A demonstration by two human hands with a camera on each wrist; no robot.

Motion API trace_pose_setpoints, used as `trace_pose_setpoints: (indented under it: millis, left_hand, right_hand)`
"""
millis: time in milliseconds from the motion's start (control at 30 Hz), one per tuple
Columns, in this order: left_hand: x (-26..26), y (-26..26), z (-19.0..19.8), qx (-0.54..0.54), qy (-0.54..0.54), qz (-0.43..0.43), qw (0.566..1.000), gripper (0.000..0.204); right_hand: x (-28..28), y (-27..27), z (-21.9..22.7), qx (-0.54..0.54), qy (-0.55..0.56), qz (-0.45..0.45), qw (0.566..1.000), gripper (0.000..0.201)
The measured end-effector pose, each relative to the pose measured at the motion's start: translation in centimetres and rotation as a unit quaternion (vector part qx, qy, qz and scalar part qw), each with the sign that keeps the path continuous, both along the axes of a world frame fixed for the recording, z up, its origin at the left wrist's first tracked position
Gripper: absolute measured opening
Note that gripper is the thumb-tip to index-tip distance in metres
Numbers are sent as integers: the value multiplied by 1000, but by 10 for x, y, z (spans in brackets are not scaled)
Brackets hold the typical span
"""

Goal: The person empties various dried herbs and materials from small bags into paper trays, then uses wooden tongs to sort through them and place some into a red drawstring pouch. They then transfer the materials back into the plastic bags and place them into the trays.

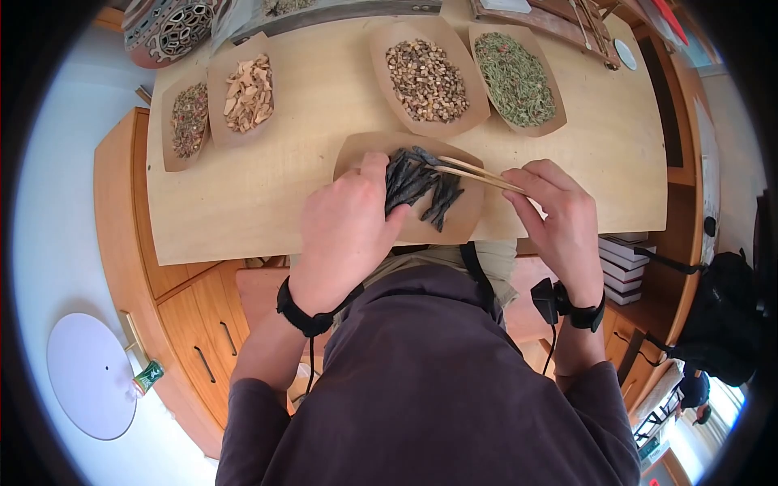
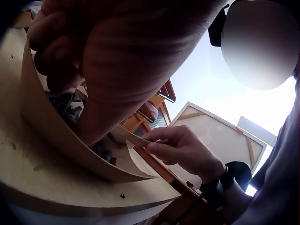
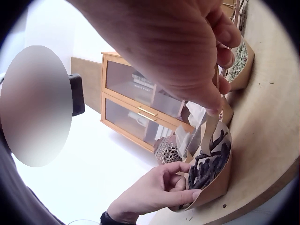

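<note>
My two bare hands are over a pale wooden table [image 1: 267, 190], apart from each other. Dark, twisted pieces [image 1: 405, 185] lie in a brown boat-shaped tray [image 1: 468, 217] near the table's edge, close to my body. My left hand [image 1: 344, 231] rests at the tray's left side, its thumb at the pieces; whether it grips anything I cannot tell. My right hand [image 1: 563, 219] pinches wooden tweezers [image 1: 478, 170], their tips at a dark piece. Beyond, two trays hold green herbs [image 1: 519, 81] and brown chunks [image 1: 427, 81]; at left, two hold pale chips [image 1: 249, 93] and a speckled mix [image 1: 189, 121]
</note>
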State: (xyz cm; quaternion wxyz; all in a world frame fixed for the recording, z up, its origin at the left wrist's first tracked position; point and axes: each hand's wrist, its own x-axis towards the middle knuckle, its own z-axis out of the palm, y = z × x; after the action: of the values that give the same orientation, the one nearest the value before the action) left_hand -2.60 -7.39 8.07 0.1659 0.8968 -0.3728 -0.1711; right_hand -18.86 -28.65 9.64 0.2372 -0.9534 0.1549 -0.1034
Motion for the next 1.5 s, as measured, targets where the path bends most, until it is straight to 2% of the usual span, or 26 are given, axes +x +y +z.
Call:
trace_pose_setpoints:
  millis: [167, 267, 700, 800, 967, 1067, 1167, 1267, 1367, 1500]
  left_hand:
    - [-1, 0, 4, 0, 18, -3, 1000, 47]
    - [0, 4, 2, -41, -5, -29, 999, 46]
    - [1, 9, -3, -75, 9, -45, 996, 44]
    - [1, 10, -1, -99, 12, -36, 994, 45]
    - [2, 13, 11, -86, 34, -18, 996, 42]
    - [4, 18, 8, -121, -55, -46, 990, 37]
    - [3, 21, 5, -163, -80, -9, 983, 30]
    - [6, 28, -10, -187, -55, 22, 981, 24]
    - [4, 30, -12, -221, 41, 89, 970, 17]
    - [4, 36, -16, -204, 7, 51, 978, 17]
  right_hand:
    - [-4, -2, 3, -1, 3, 9, 1000, 18]
    - [-4, -1, 3, 4, -3, 8, 1000, 18]
    - [18, 7, -8, -16, -37, 38, 998, 19]
    - [11, 5, 4, 8, -42, 17, 999, 22]
    - [-15, -8, 32, -17, 3, 43, 999, 22]
    - [-27, -8, 45, -15, 56, 55, 997, 20]
    - [-29, -6, 45, -25, 73, 88, 993, 17]
    - [-22, 0, 33, -25, 73, 112, 991, 15]
    - [-16, 5, 24, -22, 59, 127, 990, 14]
    - [-7, 14, 16, -17, 36, 140, 989, 14]
